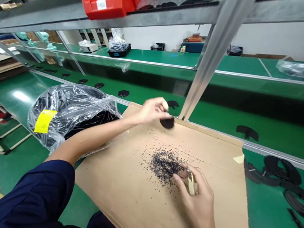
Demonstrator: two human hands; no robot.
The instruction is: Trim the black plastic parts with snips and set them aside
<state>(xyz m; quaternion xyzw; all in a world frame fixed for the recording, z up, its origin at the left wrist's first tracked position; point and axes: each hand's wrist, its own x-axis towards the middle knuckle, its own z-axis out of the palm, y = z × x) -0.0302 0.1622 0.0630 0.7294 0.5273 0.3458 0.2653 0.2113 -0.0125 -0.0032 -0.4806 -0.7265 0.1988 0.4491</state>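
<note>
Hands well apart, both over the cardboard sheet (117, 186). Your left hand (153, 110) is at the far edge, near the metal post (209, 58), fingertips pinched on a black piece (168, 123); its outline is blurred. Your right hand (200, 195) is nearer you, fingers curled around a small tool (191, 183) with a pale yellow handle; type of tool cannot be told. Its fingertips are at the right side of a scatter of black bits (164, 164), densest mid-sheet. To your left: clear plastic bag (72, 100), yellow label (45, 121), dark contents. To your right: loose black parts (282, 169) on the green surface (268, 220).
</note>
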